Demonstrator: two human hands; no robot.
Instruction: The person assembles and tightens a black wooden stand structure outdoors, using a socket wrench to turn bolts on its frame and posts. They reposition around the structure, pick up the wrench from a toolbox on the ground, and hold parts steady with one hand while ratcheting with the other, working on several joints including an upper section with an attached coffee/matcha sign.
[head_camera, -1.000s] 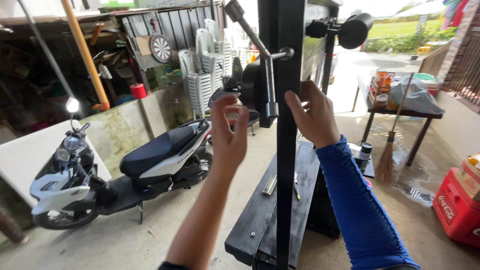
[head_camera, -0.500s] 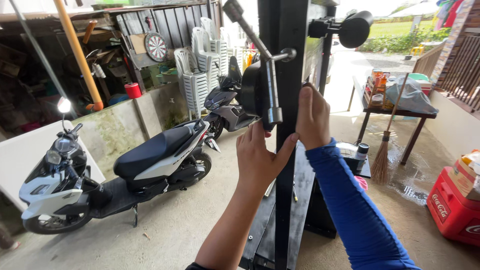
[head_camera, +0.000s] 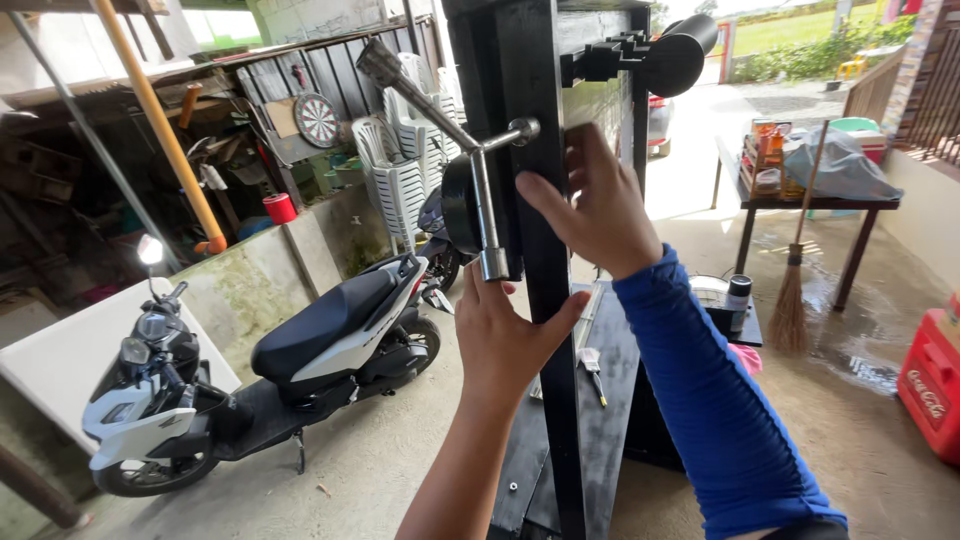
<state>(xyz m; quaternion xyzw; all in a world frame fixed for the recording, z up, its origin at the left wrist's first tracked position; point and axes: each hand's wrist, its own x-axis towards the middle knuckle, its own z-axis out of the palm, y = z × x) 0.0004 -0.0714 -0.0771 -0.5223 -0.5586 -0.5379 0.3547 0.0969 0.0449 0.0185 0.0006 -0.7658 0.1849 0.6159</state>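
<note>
1. A scooter (head_camera: 270, 370) is standing to my left, a stack of white chairs (head_camera: 405, 165) behind it, a broom (head_camera: 795, 290) leaning off to my right.
2. The steel crank handle (head_camera: 480, 165) is sticking out of the black post (head_camera: 535, 250) straight ahead, shiny and T-shaped.
3. My left hand (head_camera: 505, 335) is reaching up, fingertips touching the handle's lower end, grip loose and not closing. My right hand (head_camera: 595, 205) is lying flat, fingers spread, against the post.

Black wood bench (head_camera: 600, 420), screwdriver (head_camera: 592, 365) lying on it, concrete floor (head_camera: 400, 470), scooter (head_camera: 250, 390) parked w/ broom (head_camera: 795, 300)
</note>
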